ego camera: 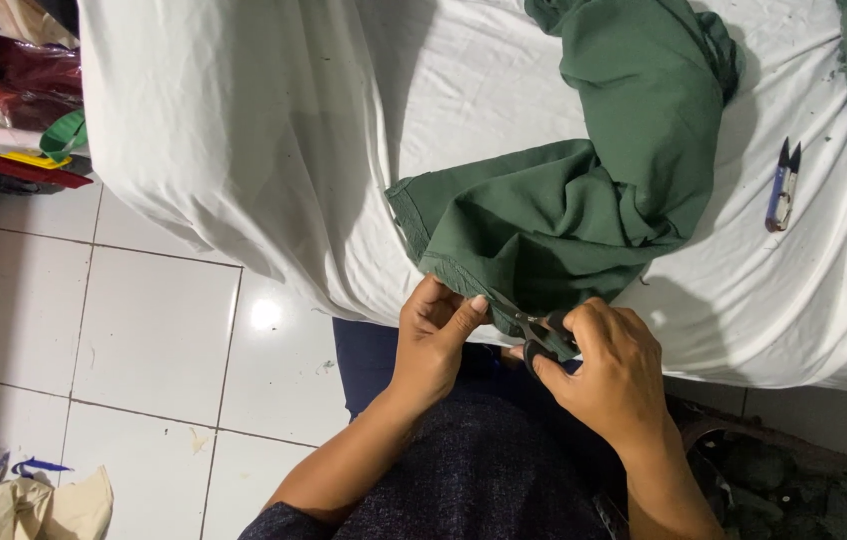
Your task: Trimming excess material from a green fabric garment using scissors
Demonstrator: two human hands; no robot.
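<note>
The hem of a green garment (554, 220) is pinched between the thumb and fingers of the left hand (436, 335), which are closed on the cloth at its lower edge. Small dark-handled scissors (536, 328) are gripped by the clenched fingers of the right hand (609, 372), and their blades are laid against the same hem, just beside the left thumb. The garment is heaped on a white-sheeted table (274, 140), its bulk lying towards the far edge and its hem drawn over the near edge, where both hands are held. A thread snipper (782, 186) with a blue and silver body is left on the sheet near the right edge, well apart from the hands. Below the near edge, white floor tiles (144, 330) are seen.
</note>
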